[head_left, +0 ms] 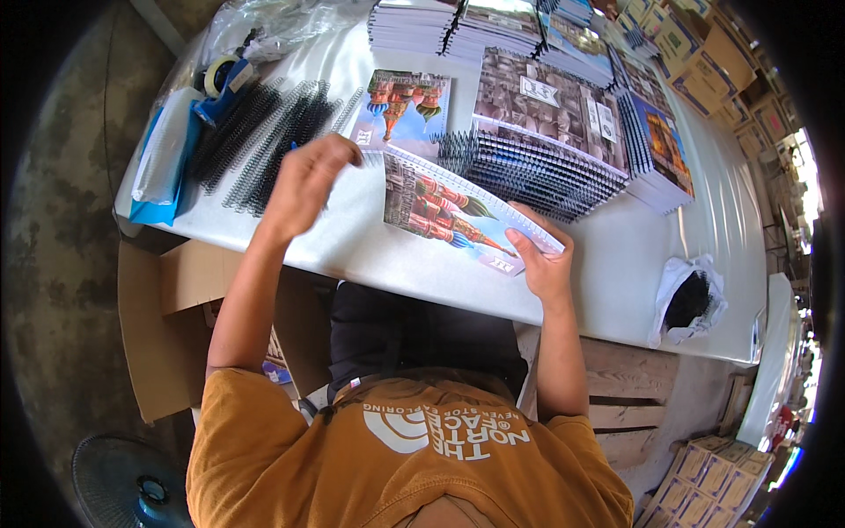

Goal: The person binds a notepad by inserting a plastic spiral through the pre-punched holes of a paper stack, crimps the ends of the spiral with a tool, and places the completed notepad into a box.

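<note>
My right hand grips an upright-tilted notebook by its right end, thumb on the cover. The cover shows a colourful domed building, and a row of punched holes runs along its upper edge. My left hand is closed, fingers curled, just off the notebook's left end; what it pinches, if anything, is hidden. Beneath and beside that hand lie several loose black spiral coils. Behind the held notebook, a similar notebook lies flat on the white table.
A tall stack of coil-bound notebooks stands behind my right hand, with more stacks around it. At left are a tape dispenser and a blue-and-white package. A white bag of black pieces sits right. Below is an open carton.
</note>
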`<action>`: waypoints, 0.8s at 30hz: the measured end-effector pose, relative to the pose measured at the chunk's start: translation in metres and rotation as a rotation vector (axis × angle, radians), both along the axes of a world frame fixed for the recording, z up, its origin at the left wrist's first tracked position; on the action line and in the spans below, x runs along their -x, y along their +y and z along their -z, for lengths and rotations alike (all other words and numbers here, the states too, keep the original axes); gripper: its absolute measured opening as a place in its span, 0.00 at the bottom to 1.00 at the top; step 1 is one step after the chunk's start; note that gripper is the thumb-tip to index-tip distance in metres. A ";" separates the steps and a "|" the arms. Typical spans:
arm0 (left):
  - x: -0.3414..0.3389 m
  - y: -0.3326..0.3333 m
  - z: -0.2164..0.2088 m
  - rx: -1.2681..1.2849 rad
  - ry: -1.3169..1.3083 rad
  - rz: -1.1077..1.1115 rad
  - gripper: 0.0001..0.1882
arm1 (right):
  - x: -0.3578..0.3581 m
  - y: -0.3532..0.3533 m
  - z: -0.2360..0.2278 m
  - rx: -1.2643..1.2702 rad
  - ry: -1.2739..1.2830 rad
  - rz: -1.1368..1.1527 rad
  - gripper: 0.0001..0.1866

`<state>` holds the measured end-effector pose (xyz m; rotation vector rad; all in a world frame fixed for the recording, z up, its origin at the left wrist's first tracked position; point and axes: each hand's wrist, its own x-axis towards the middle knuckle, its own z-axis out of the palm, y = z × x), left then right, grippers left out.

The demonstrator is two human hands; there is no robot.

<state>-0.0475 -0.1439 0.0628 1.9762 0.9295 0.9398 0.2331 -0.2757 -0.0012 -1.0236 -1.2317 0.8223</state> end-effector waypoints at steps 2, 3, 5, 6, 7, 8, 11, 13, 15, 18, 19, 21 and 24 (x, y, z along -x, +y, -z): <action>-0.005 -0.006 0.008 -0.058 0.004 0.072 0.21 | 0.001 0.001 -0.001 -0.005 -0.010 -0.005 0.15; -0.006 -0.006 0.007 -0.048 0.059 0.068 0.21 | 0.000 0.000 -0.002 -0.007 -0.016 -0.003 0.15; -0.007 -0.005 0.003 -0.028 0.170 0.060 0.20 | -0.001 -0.001 -0.003 -0.010 -0.013 -0.016 0.15; -0.007 -0.005 0.003 -0.036 0.175 0.050 0.20 | -0.001 -0.001 -0.003 -0.015 -0.011 -0.026 0.14; -0.008 -0.004 0.004 -0.045 0.180 0.039 0.21 | -0.002 -0.002 -0.004 -0.007 -0.014 -0.038 0.14; -0.008 -0.004 0.004 -0.053 0.184 0.029 0.21 | -0.003 -0.002 -0.005 0.001 -0.017 -0.050 0.14; -0.009 -0.005 0.000 0.140 0.192 -0.012 0.23 | -0.004 -0.002 -0.007 -0.003 -0.019 -0.075 0.14; -0.010 -0.005 -0.006 0.257 0.203 0.006 0.25 | -0.005 -0.003 -0.007 -0.016 -0.032 -0.078 0.14; -0.010 -0.005 -0.011 0.385 0.176 0.037 0.26 | -0.005 -0.004 -0.007 -0.027 -0.058 -0.074 0.14; -0.009 -0.003 -0.019 0.641 0.074 0.069 0.27 | -0.004 -0.005 -0.008 -0.003 -0.059 -0.075 0.14; -0.009 -0.002 -0.023 0.759 0.040 0.056 0.27 | -0.004 -0.006 -0.010 -0.010 -0.084 -0.089 0.14; -0.007 0.002 -0.026 1.038 -0.042 0.103 0.26 | -0.002 -0.006 -0.017 -0.025 -0.133 -0.116 0.14; 0.005 0.016 -0.023 1.373 -0.212 0.296 0.23 | -0.004 0.000 -0.007 -0.223 -0.134 -0.208 0.15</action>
